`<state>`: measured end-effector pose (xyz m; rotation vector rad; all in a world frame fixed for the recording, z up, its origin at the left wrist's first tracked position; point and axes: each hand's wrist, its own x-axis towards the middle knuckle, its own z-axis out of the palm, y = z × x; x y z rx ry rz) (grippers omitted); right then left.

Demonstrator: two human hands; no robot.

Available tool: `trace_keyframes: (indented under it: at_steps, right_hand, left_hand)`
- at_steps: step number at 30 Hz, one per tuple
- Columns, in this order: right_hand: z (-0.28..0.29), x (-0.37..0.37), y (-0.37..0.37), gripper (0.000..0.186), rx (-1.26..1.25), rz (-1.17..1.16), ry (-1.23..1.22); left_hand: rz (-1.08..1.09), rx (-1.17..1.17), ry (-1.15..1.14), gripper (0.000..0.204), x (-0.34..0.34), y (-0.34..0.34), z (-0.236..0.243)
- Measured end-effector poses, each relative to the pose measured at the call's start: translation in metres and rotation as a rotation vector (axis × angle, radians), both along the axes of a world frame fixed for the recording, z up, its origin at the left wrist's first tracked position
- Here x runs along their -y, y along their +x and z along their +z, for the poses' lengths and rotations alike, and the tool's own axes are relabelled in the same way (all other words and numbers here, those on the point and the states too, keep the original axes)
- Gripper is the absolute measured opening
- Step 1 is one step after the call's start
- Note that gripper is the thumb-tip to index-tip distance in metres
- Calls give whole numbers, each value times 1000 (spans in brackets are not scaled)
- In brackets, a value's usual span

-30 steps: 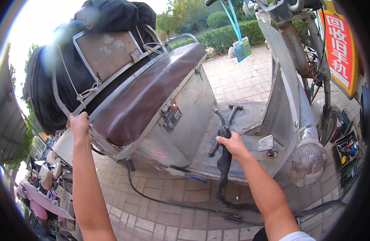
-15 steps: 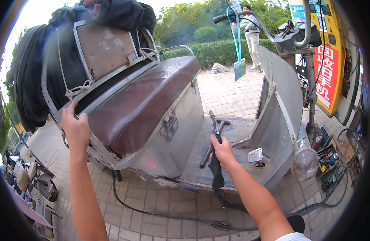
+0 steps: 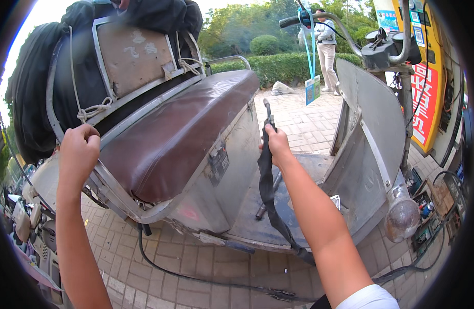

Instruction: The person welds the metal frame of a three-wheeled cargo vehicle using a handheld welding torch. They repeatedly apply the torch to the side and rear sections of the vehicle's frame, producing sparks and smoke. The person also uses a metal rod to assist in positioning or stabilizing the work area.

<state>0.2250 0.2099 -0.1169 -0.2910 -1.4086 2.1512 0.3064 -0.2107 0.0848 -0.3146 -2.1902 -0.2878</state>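
My left hand (image 3: pixel 80 144) is curled at the metal rack frame (image 3: pixel 54 123) left of the vehicle's brown padded seat (image 3: pixel 178 129), its fingertips partly hidden. My right hand (image 3: pixel 275 139) grips a black hose (image 3: pixel 268 190) with a metal fitting (image 3: pixel 267 108) upright at its tip, above the grey metal footboard (image 3: pixel 314 165). Under the hose, a metal bar tool (image 3: pixel 260 211) rests on the footboard, partly hidden. Behind the seat, a dark bundle (image 3: pixel 31 92) and a worn board (image 3: pixel 134 56) are tied to the rack with rope.
Handlebars (image 3: pixel 340 28) with a hanging blue lanyard tag (image 3: pixel 312 90) stand right, beside a front shield (image 3: pixel 371 118) and a yellow signboard (image 3: pixel 422 108). A person (image 3: pixel 327 56) stands beyond. A toolbox (image 3: pixel 427 206) lies right; parked scooters (image 3: pixel 31 232) left. Cables (image 3: pixel 211 280) cross the paving.
My right hand has lifted the hose and fitting upward, away from the bar tool on the footboard. My left hand has shifted slightly left along the rack. The person beyond has come into view.
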Motion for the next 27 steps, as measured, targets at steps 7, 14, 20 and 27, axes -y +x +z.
trace_keyframes:
  at_steps: [7, 14, 20, 27]
  right_hand:
    - [-35, 5, -52, 43, 84, 48, 94]
    - [-43, -11, -62, 43, 109, 58, 17]
    - [-44, -12, -65, 42, 106, 84, 28]
    - [-47, -18, -66, 42, 110, 91, 44]
  left_hand:
    - [-159, 280, 247, 23, -11, -5, 19]
    - [-158, 258, 277, 28, -9, -14, 15]
    - [-153, 231, 253, 32, -5, -16, 14]
    - [-164, 227, 240, 34, -3, -18, 13]
